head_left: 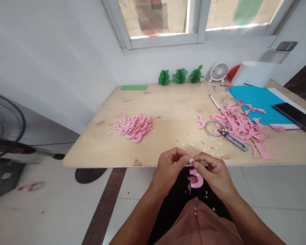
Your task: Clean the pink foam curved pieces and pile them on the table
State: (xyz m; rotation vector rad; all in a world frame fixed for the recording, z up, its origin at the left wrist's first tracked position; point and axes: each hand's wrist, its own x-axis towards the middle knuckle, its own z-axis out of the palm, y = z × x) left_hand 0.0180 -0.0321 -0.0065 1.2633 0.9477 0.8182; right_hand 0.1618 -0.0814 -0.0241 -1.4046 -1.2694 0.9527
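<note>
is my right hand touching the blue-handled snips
Apart. The head view shows it plainly: the snips lie farther up the tabletop, with a strip of wood visible between them and the right hand.

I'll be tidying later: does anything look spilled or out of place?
Yes: white scraps litter the tabletop beyond the right hand, like spilled trimmings, and what looks like a bottle lies as if dropped on the floor, left.

Pinched pink piece partly hidden, fan cut off at left edge
</note>
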